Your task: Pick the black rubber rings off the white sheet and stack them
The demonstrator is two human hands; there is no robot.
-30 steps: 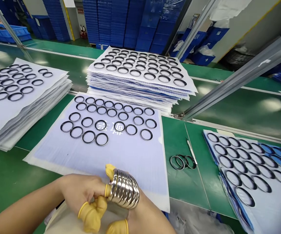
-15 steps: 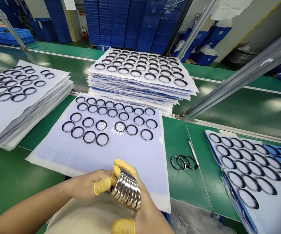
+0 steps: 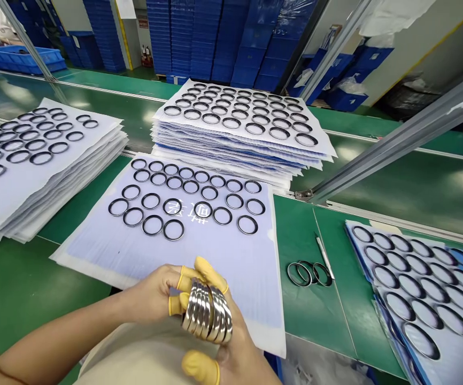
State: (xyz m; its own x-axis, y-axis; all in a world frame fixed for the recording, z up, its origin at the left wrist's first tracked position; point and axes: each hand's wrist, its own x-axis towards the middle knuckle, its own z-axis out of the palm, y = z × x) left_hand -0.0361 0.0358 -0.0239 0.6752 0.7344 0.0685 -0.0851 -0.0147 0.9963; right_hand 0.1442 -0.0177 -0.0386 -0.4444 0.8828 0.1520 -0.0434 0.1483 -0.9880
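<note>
A row of shiny metal rings (image 3: 202,315) is held on edge close to my body, with a dark gap showing partway along it. My right hand (image 3: 237,342) cradles the row, its fingers curled around the far side and its thumb apart below. From the left, my left hand (image 3: 157,289) grips the row's left end, fingertips partly hidden behind the metal. Yellow finger cots cover fingertips on both hands. Just beyond lies a white sheet (image 3: 135,248), where several dark-edged rings (image 3: 174,230) lie flat in uneven rows.
A tall stack of sheets (image 3: 231,149) topped with rings stands behind, another sheet stack (image 3: 75,171) at left. Loose rings (image 3: 299,274) and a white pen (image 3: 325,258) lie on the green table (image 3: 315,315). Ringed sheets (image 3: 395,289) sit right. A metal post (image 3: 392,133) slants above.
My left fingers have shifted on the left end of the row, and a gap has opened between the rings. The view has moved slightly left.
</note>
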